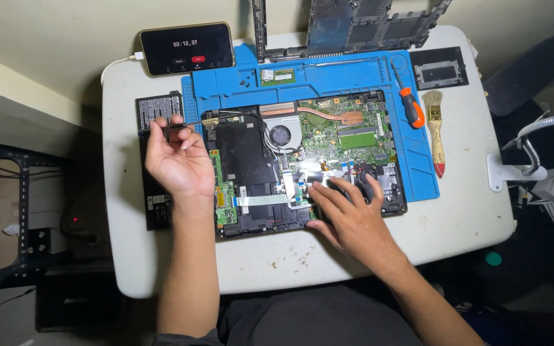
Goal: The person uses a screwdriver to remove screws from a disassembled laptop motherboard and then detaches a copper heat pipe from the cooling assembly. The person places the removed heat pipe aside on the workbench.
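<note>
An opened laptop base (302,160) lies on a blue repair mat (328,80), showing its green motherboard, a round fan (281,135) and a copper heat pipe. My left hand (177,160) is at the laptop's left edge, fingers pinched on a thin dark tool (190,123) whose tip reaches toward the upper left corner of the board. My right hand (347,211) rests flat on the lower right part of the laptop, fingers spread over the ribbon cables and black parts there.
A phone (187,48) with a timer screen lies at the back left. A black battery (155,154) lies left of the mat. An orange-handled screwdriver (408,102), a brush (435,131), a black panel (439,68) and a laptop cover (354,25) lie at the back right.
</note>
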